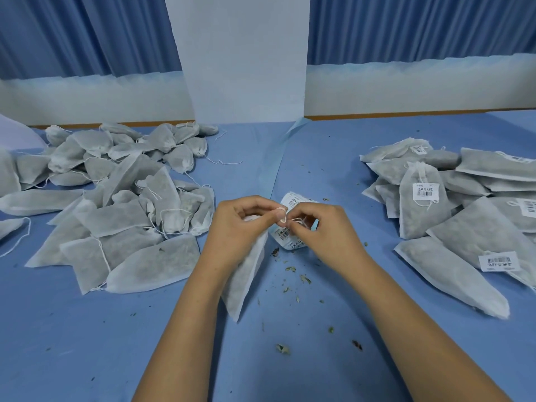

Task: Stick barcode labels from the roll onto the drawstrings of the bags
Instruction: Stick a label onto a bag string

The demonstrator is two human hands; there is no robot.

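Over the label roll (pixel 293 202): left hand (pixel 239 227) curled tight round bag (pixel 246 281) neck; right hand (pixel 320 232) fingertips closed, pinching its drawstring (pixel 298 219).

Table: a broad top under a blue cloth (pixel 87 343) that fills the lower half of the view.
Crumbs: dry green and brown leaf bits (pixel 304 278) scattered over the cloth near the middle; one larger curled bit (pixel 282 348) lies closer to the near edge.
Curtains: pleated blue fabric hangs on the left (pixel 87 33) and on the right (pixel 420 27) behind the table.
Pillar: a plain white upright (pixel 243 59) stands between the two curtains and meets the table's far edge.
Low wall: a pale band (pixel 95 100) runs under the curtains on both sides.
Trim: a thin brown strip (pixel 406 114) lines the wall's foot.
Left edge: a pale rounded shape (pixel 17 132), possibly plastic sheeting.
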